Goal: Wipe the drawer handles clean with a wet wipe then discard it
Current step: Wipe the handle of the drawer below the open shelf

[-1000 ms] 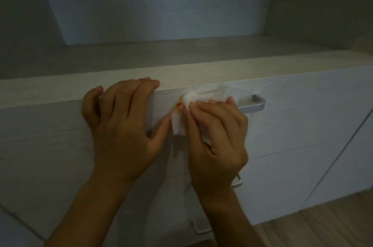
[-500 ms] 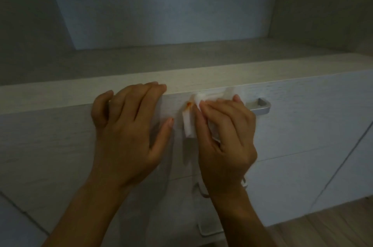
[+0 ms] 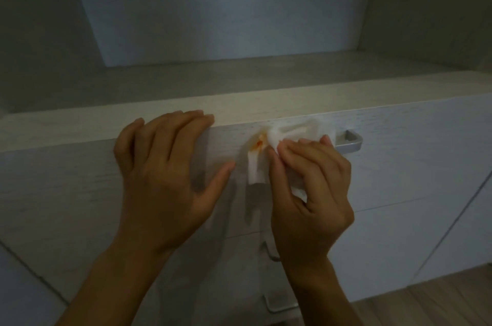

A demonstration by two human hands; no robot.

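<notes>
The right grip (image 3: 311, 192) pinched a crumpled white wet wipe (image 3: 283, 132) between thumb and curled fingers and pressed it against the left part of the top drawer handle (image 3: 350, 143), whose silver right end stuck out bare just beyond the fingertips. A loose flap of the wipe hung down the drawer front to the left of the thumb, and an orange stain (image 3: 259, 142) showed on the wipe near its upper left edge. The left grip (image 3: 165, 174) lay spread flat on the top drawer front (image 3: 412, 155), left of the wipe, with its fingertips hooked over the pale cabinet top (image 3: 292, 102) and its thumb pointing toward the hanging flap, holding nothing. Below the right wrist, parts of a second handle (image 3: 269, 251) and a third handle (image 3: 279, 305) were visible on the lower drawers. A strip of wooden floor (image 3: 439, 301) showed at the near right.
</notes>
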